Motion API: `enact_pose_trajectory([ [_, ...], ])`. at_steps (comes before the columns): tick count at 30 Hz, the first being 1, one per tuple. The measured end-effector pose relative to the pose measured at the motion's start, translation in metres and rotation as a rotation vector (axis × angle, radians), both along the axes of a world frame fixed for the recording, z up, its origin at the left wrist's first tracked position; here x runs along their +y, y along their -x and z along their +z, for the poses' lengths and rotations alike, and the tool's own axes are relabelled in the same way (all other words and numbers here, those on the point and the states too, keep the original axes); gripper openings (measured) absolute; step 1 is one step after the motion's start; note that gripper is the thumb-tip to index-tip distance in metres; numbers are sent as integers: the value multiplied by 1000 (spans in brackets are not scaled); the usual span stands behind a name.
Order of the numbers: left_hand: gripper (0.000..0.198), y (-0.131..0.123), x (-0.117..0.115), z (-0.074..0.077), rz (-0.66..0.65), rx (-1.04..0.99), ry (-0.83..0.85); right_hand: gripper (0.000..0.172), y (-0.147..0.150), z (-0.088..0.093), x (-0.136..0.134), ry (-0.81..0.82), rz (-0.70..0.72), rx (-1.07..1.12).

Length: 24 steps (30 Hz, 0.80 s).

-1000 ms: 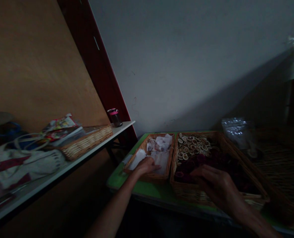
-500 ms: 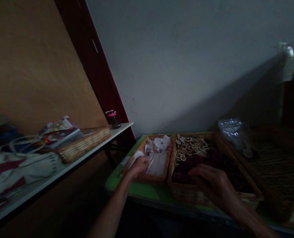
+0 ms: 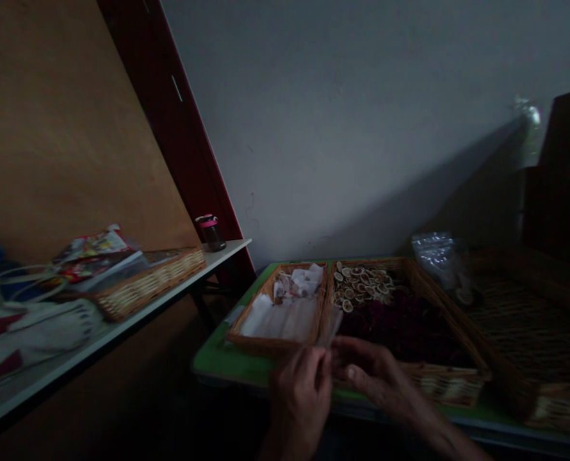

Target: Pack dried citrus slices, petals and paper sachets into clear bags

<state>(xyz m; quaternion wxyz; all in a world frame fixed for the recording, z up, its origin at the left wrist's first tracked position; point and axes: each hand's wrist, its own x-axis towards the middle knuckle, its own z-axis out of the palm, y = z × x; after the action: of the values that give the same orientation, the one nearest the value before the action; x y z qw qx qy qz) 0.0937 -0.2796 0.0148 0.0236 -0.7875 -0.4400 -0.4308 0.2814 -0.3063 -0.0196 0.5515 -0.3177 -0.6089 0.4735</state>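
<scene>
My left hand (image 3: 300, 392) and my right hand (image 3: 371, 372) meet near the front edge of a green table (image 3: 227, 362). Between their pinched fingers they hold a small clear packet (image 3: 330, 328) that stands upright. Just behind them sits a narrow wicker basket (image 3: 262, 342) with white and clear packets. To its right, a wide wicker basket (image 3: 439, 378) holds pale dried slices at the back and dark red dried pieces in front. The room is dim.
A white shelf (image 3: 122, 323) on the left carries a flat wicker tray (image 3: 145, 285), printed packets, a cloth bag (image 3: 30, 333) and a dark jar with a pink lid (image 3: 211, 232). A crinkled clear bag (image 3: 436, 256) and more wickerwork (image 3: 535, 333) lie on the right.
My left hand left the narrow basket with a clear packet and came toward me. My right hand left the dark red pieces and joined it on the packet. The view shifted right.
</scene>
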Motion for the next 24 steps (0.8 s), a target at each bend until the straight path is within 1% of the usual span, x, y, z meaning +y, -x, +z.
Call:
enact_pose_trajectory([
  [1,18,-8,-10,-10,-30,40,-126,67,4,-1,-2,10,31,38],
  [3,17,-21,-22,-30,-21,80,-292,61,9,-2,-6,1,34,48],
  [5,19,-28,-27,-44,5,75,-357,53,10,-2,-10,-4,-19,27],
  [6,22,-29,-28,-49,3,52,-343,50,10,-2,-11,0,-44,13],
  [8,28,-29,-29,-53,-40,-13,-238,48,7,-4,-10,20,-66,-16],
  [10,34,-25,-32,-54,-99,-66,-115,46,3,-6,-8,18,-46,-39],
  [13,42,-14,-37,-53,-92,-115,-42,45,-1,-8,-4,-46,6,-88],
  [15,39,-7,-40,-55,-76,-148,-19,47,-1,-9,-3,-47,50,-109],
  [18,29,1,-45,-59,-105,-231,65,53,2,-10,-6,31,105,-110],
  [20,25,3,-48,-61,-126,-290,117,55,6,-11,-9,84,106,-120],
  [24,18,5,-54,-62,-139,-346,191,51,15,-17,-15,190,57,-131],
])
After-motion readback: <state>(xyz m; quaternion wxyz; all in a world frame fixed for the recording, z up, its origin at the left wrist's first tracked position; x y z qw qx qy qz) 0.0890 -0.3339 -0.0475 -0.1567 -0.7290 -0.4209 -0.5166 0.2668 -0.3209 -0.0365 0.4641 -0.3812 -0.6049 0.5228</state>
